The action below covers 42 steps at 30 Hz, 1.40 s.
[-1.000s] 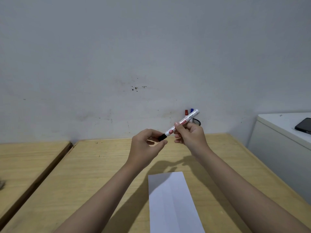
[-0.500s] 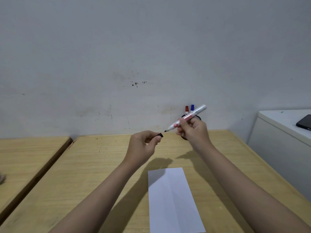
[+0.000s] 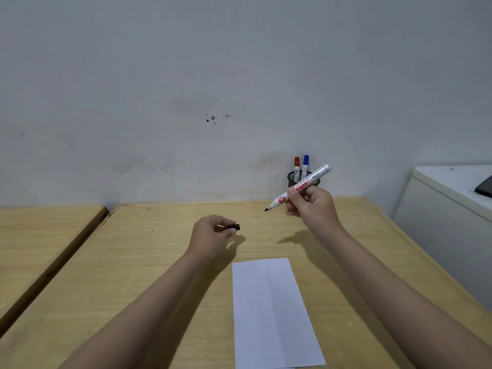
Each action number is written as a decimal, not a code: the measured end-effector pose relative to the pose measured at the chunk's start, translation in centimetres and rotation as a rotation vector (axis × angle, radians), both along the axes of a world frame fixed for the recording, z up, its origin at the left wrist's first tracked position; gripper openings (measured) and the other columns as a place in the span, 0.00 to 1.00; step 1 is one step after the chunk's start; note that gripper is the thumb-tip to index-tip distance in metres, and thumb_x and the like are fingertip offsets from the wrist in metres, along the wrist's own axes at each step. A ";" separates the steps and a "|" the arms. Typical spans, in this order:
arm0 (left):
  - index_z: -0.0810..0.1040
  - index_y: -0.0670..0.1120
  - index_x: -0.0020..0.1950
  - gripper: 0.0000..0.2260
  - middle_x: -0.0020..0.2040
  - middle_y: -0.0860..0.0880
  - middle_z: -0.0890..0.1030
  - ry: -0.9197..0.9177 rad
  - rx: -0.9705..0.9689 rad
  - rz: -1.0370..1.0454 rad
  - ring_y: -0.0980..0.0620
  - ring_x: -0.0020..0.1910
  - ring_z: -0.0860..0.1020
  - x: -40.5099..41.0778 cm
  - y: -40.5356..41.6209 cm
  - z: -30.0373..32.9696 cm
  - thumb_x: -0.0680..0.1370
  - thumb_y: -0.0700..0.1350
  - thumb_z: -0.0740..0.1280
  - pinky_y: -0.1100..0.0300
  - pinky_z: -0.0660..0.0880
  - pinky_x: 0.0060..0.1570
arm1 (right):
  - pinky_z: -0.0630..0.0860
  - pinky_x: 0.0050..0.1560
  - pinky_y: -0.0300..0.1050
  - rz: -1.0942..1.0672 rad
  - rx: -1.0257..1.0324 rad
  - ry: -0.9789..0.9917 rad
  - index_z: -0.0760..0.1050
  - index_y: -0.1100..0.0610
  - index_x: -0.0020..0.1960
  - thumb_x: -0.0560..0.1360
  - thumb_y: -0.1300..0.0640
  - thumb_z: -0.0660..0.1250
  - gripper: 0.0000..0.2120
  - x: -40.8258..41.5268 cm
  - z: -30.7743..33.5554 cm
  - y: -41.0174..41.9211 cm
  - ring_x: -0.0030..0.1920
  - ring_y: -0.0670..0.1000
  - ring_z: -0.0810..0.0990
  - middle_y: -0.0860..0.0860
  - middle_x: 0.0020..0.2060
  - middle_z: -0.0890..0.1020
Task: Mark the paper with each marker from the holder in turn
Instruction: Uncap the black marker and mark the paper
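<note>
Now uncapped: cap (image 3: pixel 236 226) pulled clear of marker (image 3: pixel 299 187), pinched in left hand (image 3: pixel 213 233) fingers; right hand (image 3: pixel 311 203) fingers gripping barrel, tip exposed. Paper (image 3: pixel 269 310) flat on bench (image 3: pixel 138 257), unmarked. Holder (image 3: pixel 292 178) behind, two markers left. Ready for first stroke.

Scuffed grey wall (image 3: pixel 186 75) behind wooden table (image 3: pixel 133 262).
</note>
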<state>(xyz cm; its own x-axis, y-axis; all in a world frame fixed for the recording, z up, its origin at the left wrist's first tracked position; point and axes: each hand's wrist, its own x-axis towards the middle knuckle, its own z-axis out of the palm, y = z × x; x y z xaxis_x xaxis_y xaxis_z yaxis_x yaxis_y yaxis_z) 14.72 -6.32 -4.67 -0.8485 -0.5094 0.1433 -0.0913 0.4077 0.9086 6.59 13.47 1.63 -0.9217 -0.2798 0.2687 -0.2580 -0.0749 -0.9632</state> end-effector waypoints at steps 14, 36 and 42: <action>0.83 0.45 0.46 0.05 0.43 0.49 0.82 -0.122 -0.241 -0.037 0.53 0.43 0.79 -2.1 -1.1 -1.5 0.72 0.42 0.70 0.64 0.73 0.43 | 0.79 0.33 0.35 0.012 0.078 -0.015 0.76 0.67 0.47 0.77 0.62 0.64 0.07 -1.0 -2.5 -0.6 0.27 0.40 0.78 0.52 0.33 0.80; 0.77 0.50 0.53 0.13 0.45 0.52 0.79 -0.104 -0.133 -0.066 0.57 0.38 0.77 2.0 -0.4 0.2 0.70 0.43 0.71 0.66 0.71 0.37 | 0.80 0.34 0.40 0.041 -0.039 -0.206 0.76 0.61 0.43 0.75 0.60 0.66 0.04 2.5 -4.0 -0.7 0.33 0.47 0.78 0.54 0.36 0.80; 0.80 0.56 0.48 0.22 0.43 0.56 0.80 -0.301 -0.256 -0.172 0.58 0.40 0.78 6.4 0.2 -1.0 0.57 0.61 0.76 0.60 0.76 0.45 | 0.81 0.45 0.53 0.157 -0.060 -0.444 0.73 0.56 0.35 0.71 0.64 0.68 0.08 4.9 -5.3 -1.4 0.35 0.51 0.83 0.54 0.32 0.83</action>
